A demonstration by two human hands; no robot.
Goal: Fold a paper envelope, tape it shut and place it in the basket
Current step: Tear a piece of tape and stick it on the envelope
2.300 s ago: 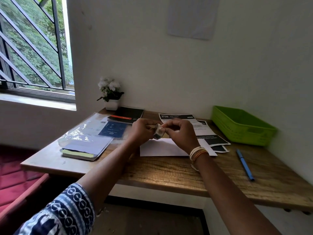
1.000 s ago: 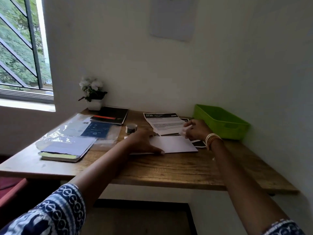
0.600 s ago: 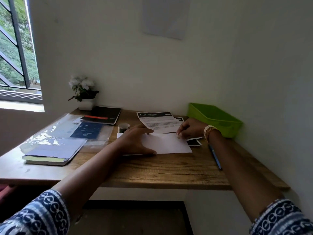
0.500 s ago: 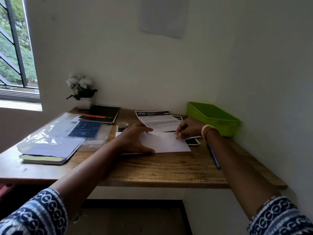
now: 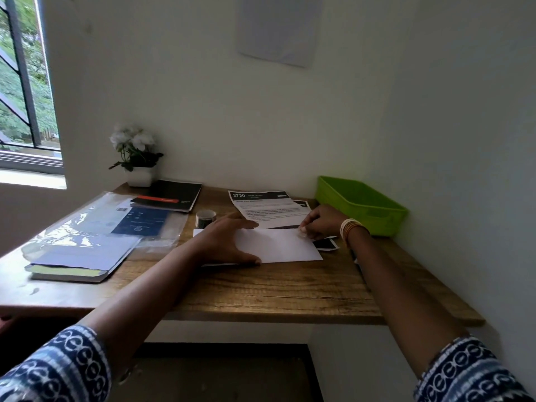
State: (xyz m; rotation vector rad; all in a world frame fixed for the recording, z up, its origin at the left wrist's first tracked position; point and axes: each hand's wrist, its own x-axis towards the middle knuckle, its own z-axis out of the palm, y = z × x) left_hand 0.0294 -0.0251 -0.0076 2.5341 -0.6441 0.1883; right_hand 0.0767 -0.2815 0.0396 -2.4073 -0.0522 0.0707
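A white paper envelope [image 5: 278, 245] lies flat in the middle of the wooden desk [image 5: 261, 288]. My left hand [image 5: 223, 242] rests flat on its left part, fingers spread and straight. At the envelope's far right corner my right hand [image 5: 319, 221] pinches a small piece of clear tape [image 5: 301, 233] against the paper. The tape roll [image 5: 205, 218] stands just behind my left hand. The green basket [image 5: 359, 207] sits at the back right corner of the desk, apart from both hands.
A printed sheet [image 5: 266, 207] and dark cards [image 5: 326, 244] lie behind and right of the envelope. On the left are a plastic sleeve with papers [image 5: 95, 233], a notebook [image 5: 66, 272], a black book [image 5: 171, 195] and a potted flower [image 5: 136, 155]. Walls close the back and right.
Both hands held the tape roll at first. The roll now stands on the desk, my left hand lies flat on the envelope, and my right hand has brought tape to its far right corner.
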